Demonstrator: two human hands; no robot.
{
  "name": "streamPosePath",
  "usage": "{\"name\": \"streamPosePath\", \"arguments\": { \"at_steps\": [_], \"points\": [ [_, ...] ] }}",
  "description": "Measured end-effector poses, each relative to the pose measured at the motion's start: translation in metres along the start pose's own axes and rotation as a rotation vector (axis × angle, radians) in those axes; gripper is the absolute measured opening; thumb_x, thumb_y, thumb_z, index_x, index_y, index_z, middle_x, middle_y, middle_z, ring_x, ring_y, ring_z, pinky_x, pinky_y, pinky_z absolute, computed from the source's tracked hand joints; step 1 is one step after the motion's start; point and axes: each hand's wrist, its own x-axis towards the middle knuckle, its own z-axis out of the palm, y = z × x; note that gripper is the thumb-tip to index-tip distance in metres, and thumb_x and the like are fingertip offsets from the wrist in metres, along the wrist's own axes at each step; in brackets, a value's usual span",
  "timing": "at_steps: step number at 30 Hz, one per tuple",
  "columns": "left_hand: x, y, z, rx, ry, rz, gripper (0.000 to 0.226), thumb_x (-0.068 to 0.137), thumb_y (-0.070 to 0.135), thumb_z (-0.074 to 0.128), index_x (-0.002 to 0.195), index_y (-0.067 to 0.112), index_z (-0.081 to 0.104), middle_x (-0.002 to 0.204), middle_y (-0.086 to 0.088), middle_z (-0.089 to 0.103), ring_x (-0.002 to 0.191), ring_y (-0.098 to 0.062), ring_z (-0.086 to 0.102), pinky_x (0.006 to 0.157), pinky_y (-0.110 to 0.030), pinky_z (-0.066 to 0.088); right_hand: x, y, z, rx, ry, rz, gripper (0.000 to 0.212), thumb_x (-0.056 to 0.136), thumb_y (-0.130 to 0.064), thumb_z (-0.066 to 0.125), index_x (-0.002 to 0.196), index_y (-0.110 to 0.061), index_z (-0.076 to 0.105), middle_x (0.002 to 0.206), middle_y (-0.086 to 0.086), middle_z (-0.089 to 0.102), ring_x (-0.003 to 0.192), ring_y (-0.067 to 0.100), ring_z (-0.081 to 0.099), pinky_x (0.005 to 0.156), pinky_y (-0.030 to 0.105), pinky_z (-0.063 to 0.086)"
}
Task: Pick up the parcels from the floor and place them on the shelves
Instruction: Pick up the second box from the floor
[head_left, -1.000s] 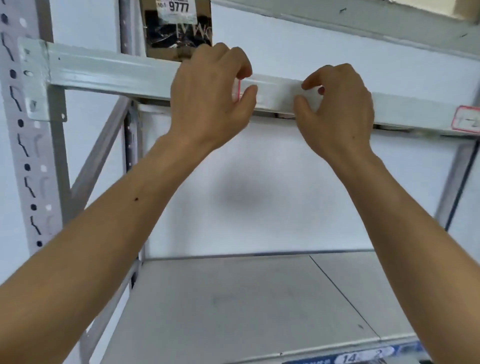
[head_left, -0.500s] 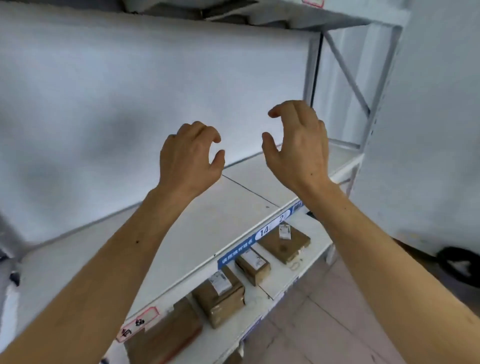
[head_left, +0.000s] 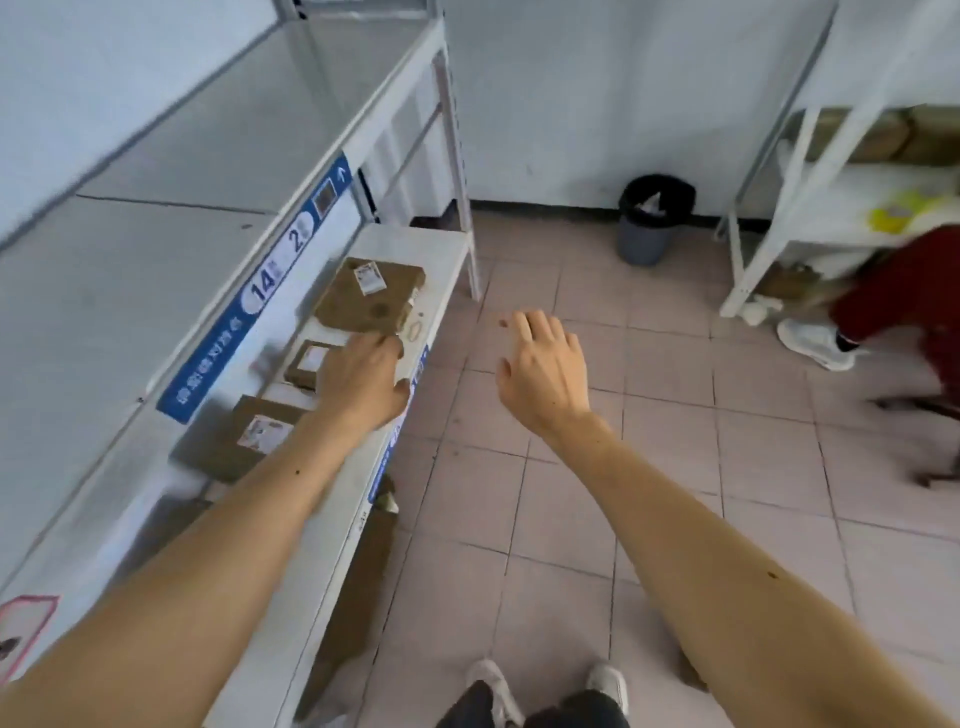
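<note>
Three brown cardboard parcels with white labels lie on the lower shelf (head_left: 447, 249) at the left: a flat wide parcel (head_left: 369, 296), a small parcel (head_left: 306, 364) and a nearer parcel (head_left: 244, 436). My left hand (head_left: 363, 384) hovers over the shelf's front edge beside the small parcel, fingers loosely apart, holding nothing. My right hand (head_left: 545, 369) hangs over the tiled floor (head_left: 675, 467) with fingers spread and empty. More brown cardboard (head_left: 363, 566) shows below the shelf near the floor.
The wide upper shelf (head_left: 156, 249) carries a blue label strip marked 14 and 2. A dark bin (head_left: 652, 218) stands by the back wall. Another white rack (head_left: 831, 208) is at right, with another person's red trouser leg (head_left: 904, 291) and white shoe beside it. My shoes (head_left: 493, 686) are below.
My view has swung from the upper shelf beam down and to the right toward the floor. Both hands left the beam and dropped, empty, to the lower shelf level.
</note>
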Motion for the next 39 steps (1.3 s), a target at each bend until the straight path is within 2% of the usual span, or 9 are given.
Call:
{"name": "streamPosePath", "arguments": {
  "at_steps": [2, 5, 11, 17, 23, 27, 30, 35, 39],
  "points": [
    [0.002, 0.033, 0.039, 0.035, -0.100, 0.058, 0.036, 0.085, 0.032, 0.064, 0.113, 0.010, 0.064, 0.112, -0.010, 0.067, 0.104, -0.032, 0.060, 0.086, -0.045, 0.051, -0.031, 0.044, 0.016, -0.026, -0.057, 0.091, 0.034, 0.080, -0.007, 0.055, 0.114, -0.008, 0.058, 0.109, 0.009, 0.063, 0.094, 0.030, 0.057, 0.079, 0.040, 0.047],
    [-0.003, 0.086, 0.091, 0.025, -0.242, 0.103, 0.035, 0.085, 0.032, 0.063, 0.110, 0.009, 0.065, 0.110, -0.011, 0.067, 0.103, -0.032, 0.060, 0.082, -0.042, 0.052, -0.084, 0.107, 0.034, -0.053, -0.110, 0.199, 0.037, 0.078, -0.007, 0.056, 0.115, -0.009, 0.058, 0.111, 0.007, 0.063, 0.098, 0.031, 0.057, 0.080, 0.039, 0.045],
    [-0.033, 0.215, 0.178, -0.004, -0.477, 0.215, 0.034, 0.088, 0.027, 0.062, 0.116, 0.008, 0.061, 0.122, -0.011, 0.064, 0.112, -0.031, 0.058, 0.087, -0.038, 0.052, -0.199, 0.235, 0.035, -0.113, -0.250, 0.391, 0.036, 0.081, -0.010, 0.056, 0.117, -0.011, 0.056, 0.116, 0.007, 0.062, 0.103, 0.031, 0.057, 0.085, 0.041, 0.044],
    [-0.074, 0.332, 0.245, -0.072, -0.609, 0.168, 0.034, 0.087, 0.030, 0.060, 0.116, 0.012, 0.060, 0.121, -0.007, 0.064, 0.112, -0.029, 0.058, 0.084, -0.040, 0.052, -0.288, 0.355, 0.021, -0.150, -0.426, 0.494, 0.042, 0.084, -0.009, 0.054, 0.125, -0.012, 0.052, 0.124, 0.008, 0.059, 0.112, 0.030, 0.053, 0.091, 0.039, 0.040],
    [-0.101, 0.397, 0.300, -0.200, -0.763, 0.011, 0.034, 0.088, 0.034, 0.059, 0.115, 0.012, 0.059, 0.118, -0.007, 0.065, 0.107, -0.028, 0.059, 0.085, -0.041, 0.053, -0.318, 0.452, 0.023, -0.218, -0.593, 0.490, 0.045, 0.081, -0.008, 0.057, 0.126, -0.013, 0.052, 0.124, 0.008, 0.059, 0.113, 0.029, 0.053, 0.091, 0.039, 0.041],
    [-0.099, 0.426, 0.333, -0.270, -0.850, -0.078, 0.040, 0.089, 0.036, 0.058, 0.123, 0.015, 0.057, 0.127, -0.004, 0.060, 0.115, -0.026, 0.056, 0.091, -0.041, 0.050, -0.310, 0.501, 0.040, -0.240, -0.678, 0.491, 0.044, 0.083, -0.008, 0.056, 0.127, -0.012, 0.051, 0.127, 0.009, 0.057, 0.115, 0.029, 0.052, 0.091, 0.041, 0.042],
    [-0.097, 0.450, 0.363, -0.351, -0.932, -0.143, 0.046, 0.087, 0.041, 0.057, 0.126, 0.017, 0.055, 0.132, -0.003, 0.057, 0.119, -0.024, 0.054, 0.096, -0.040, 0.047, -0.300, 0.532, 0.060, -0.230, -0.739, 0.458, 0.047, 0.085, -0.015, 0.059, 0.131, -0.012, 0.048, 0.130, 0.010, 0.055, 0.118, 0.030, 0.051, 0.092, 0.043, 0.042],
    [-0.107, 0.507, 0.423, -0.469, -1.010, -0.239, 0.049, 0.089, 0.042, 0.056, 0.130, 0.014, 0.052, 0.131, -0.002, 0.057, 0.117, -0.022, 0.055, 0.096, -0.039, 0.047, -0.299, 0.586, 0.111, -0.230, -0.894, 0.350, 0.054, 0.087, -0.028, 0.062, 0.135, -0.013, 0.042, 0.133, 0.009, 0.052, 0.120, 0.030, 0.048, 0.094, 0.043, 0.041],
    [-0.129, 0.564, 0.479, -0.584, -1.049, -0.374, 0.037, 0.089, 0.041, 0.056, 0.115, 0.015, 0.056, 0.117, -0.002, 0.062, 0.106, -0.019, 0.059, 0.094, -0.039, 0.050, -0.316, 0.639, 0.149, -0.241, -1.043, 0.244, 0.054, 0.088, -0.033, 0.062, 0.135, -0.014, 0.041, 0.135, 0.009, 0.051, 0.122, 0.029, 0.046, 0.097, 0.043, 0.039]
  ]
}}
